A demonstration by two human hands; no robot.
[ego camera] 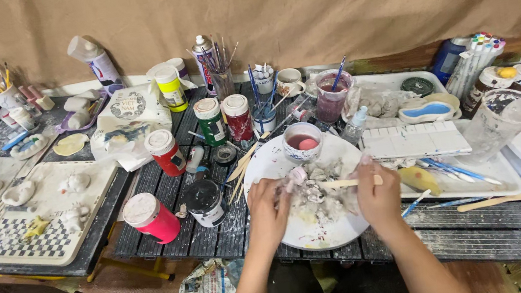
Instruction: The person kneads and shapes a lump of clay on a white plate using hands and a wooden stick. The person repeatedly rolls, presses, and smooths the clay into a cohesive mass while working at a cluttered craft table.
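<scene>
- Both forearms reach in from the near edge over a white plate (297, 231) on the slatted worktop (471, 240).
- The left hand (268, 208), its grip curled, presses on a grey clay lump (319, 195) at the plate's centre.
- The right hand (378, 195), its grip clenched, holds a wooden stick (341, 183) lying flat, tip in the clay.
- A cup of pink water (302, 142) stands just beyond, on the plate's far rim.

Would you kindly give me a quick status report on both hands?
Left hand pinching grey clay on white plate. Right hand holding wooden stick over it. Cup close behind.
</scene>
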